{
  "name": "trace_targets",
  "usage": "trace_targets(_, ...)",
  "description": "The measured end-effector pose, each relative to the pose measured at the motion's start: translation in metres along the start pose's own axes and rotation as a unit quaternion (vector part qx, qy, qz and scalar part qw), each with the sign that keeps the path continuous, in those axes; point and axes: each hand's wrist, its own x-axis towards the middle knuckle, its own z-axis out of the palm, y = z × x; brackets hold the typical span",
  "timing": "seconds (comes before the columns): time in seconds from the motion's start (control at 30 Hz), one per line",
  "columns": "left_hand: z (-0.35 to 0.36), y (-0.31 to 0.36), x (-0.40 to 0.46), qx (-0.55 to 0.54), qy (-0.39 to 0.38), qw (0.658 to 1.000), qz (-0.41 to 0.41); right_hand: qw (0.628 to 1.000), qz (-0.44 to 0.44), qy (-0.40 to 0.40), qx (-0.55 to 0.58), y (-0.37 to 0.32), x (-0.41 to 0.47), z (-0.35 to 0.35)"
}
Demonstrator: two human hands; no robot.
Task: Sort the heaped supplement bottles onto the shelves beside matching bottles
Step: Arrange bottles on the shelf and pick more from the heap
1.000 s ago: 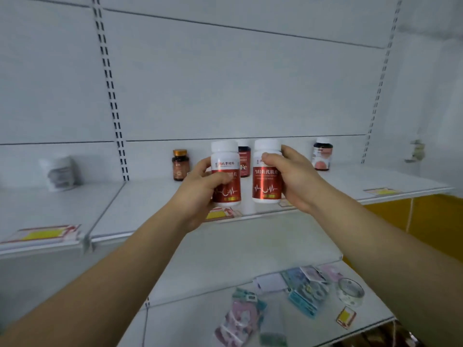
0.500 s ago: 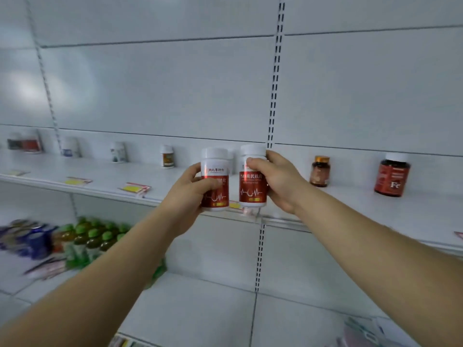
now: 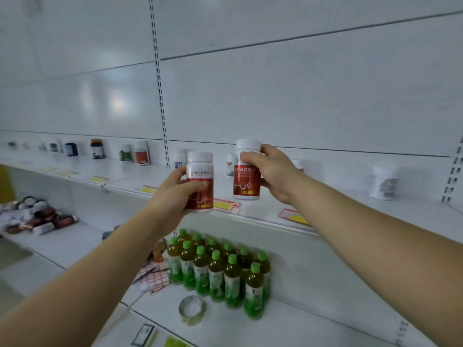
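Red-and-white labels face me on both bottles I have up in front of the upper shelf [image 3: 350, 209]. My left hand [image 3: 172, 196] is wrapped round the left bottle [image 3: 200, 182], thumb across its label; my right hand [image 3: 270, 171] grips the right bottle [image 3: 246, 171] near its cap, fingers curled over the top edge. Both are upright, side by side but apart, held in the air just ahead of the shelf's front edge and its yellow price tags [image 3: 225, 204].

Neither is placed yet, as far as I can judge. Along the back of that shelf stand single bottles spaced out, among them a red-labelled bottle [image 3: 141, 154] far to the left that may be the match, though it is too blurred to tell. A heap of supplement bottles [image 3: 40, 217] lies on the lower shelf at the left, so I reckon most of the sorting remains.

Green-capped drink bottles [image 3: 220, 266] and a roll of tape [image 3: 191, 310] sit on the lower shelf below my arms.
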Motion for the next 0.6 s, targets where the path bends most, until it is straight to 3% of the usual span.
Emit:
trace_targets(0.43,-0.199,0.006,0.168,0.043,0.087,0.995,0.018,0.995,-0.002,-0.079,-0.062,0.065,0.196,0.187)
trace_targets(0.6,-0.273,0.010,0.231,0.114,0.063,0.991,-0.002,0.992,0.004,-0.083,-0.099,0.081,0.255,0.251)
